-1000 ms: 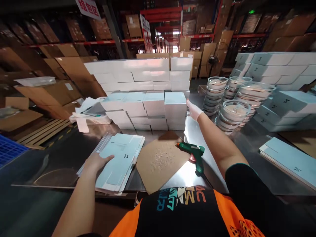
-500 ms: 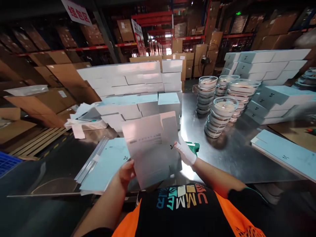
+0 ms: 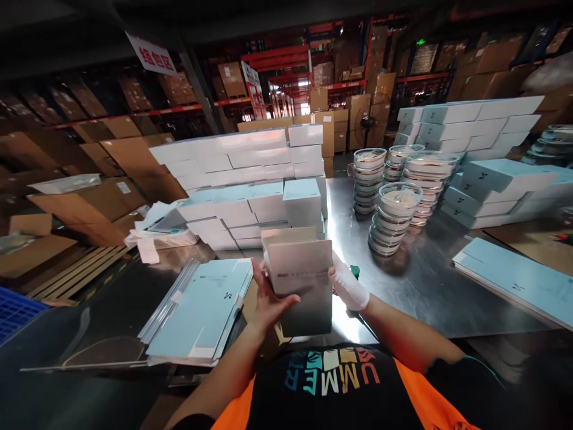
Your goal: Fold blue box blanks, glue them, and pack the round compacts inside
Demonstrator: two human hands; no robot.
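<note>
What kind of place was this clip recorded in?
Most likely a warehouse packing station: tall racks loaded with cardboard cartons, stacks of pale boxes on a steel table, and both hands holding a box.

A shiny steel counter (image 3: 416, 280) carries everything. At its middle rear stands a block of stacked pale boxes (image 3: 250, 179), the landmark here. Right of that block rise stacks of clear round lidded containers (image 3: 394, 203), and further right more pale boxes (image 3: 487, 155). In front and left of the block lies a pile of flat blue sheets (image 3: 201, 307); another flat pile (image 3: 519, 283) lies far right.
</note>
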